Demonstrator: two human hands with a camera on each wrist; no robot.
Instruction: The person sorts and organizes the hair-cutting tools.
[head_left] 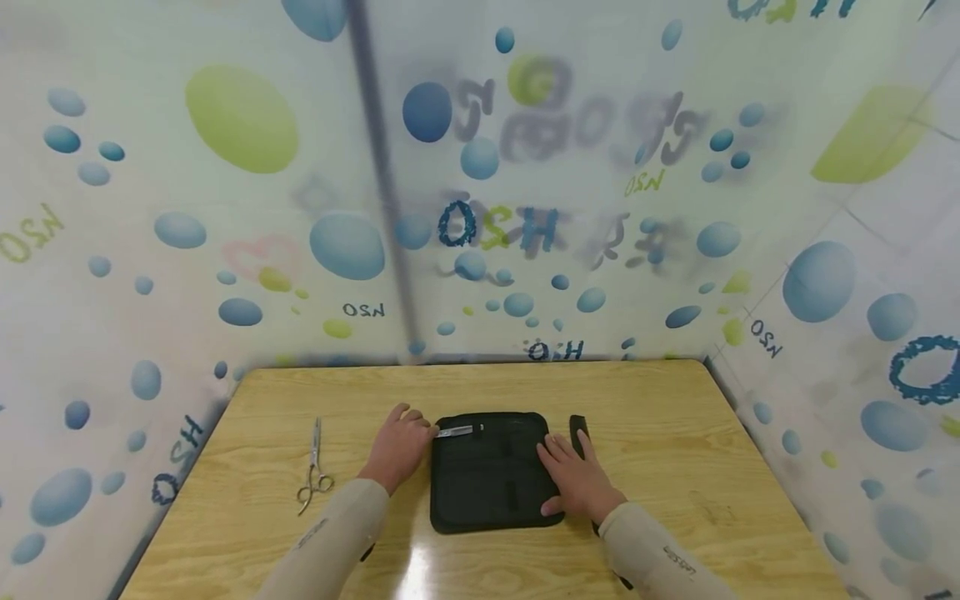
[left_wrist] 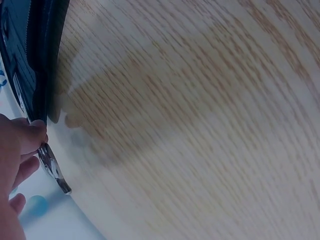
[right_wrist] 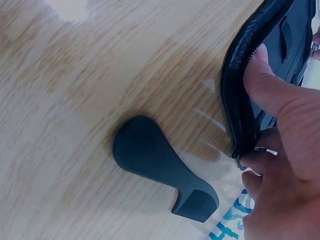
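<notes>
Where white walls (head_left: 420, 292) printed with blue and green ovals and mirror-reversed lettering such as H2O meet, a pale wood-grain table (head_left: 660, 408) spans the lower part of the head view. Over it, from the near side, reach a person's two forearms in beige sleeves (head_left: 330, 537). Between them, near the middle of the table, a black zip case (head_left: 480, 483) lies flat with its inside facing up. At its right edge rests the right hand (head_left: 577, 479), its fingers spread apart and its thumb over the zip border. At the case's far left corner is the left hand (head_left: 401, 446), its thumb and fingers pinched together. Just right of the case lies a black club-shaped object (right_wrist: 155, 155), rounded at its broad end and angled at the other, partly hidden by the right hand in the head view. Well to the left of the case, silver scissors (head_left: 315, 467) lie on the wood, finger rings toward the person. Gripped by the left hand is a slim silver tool (head_left: 455, 432), one part stretching over the case, the rest jutting out past the fingers.
</notes>
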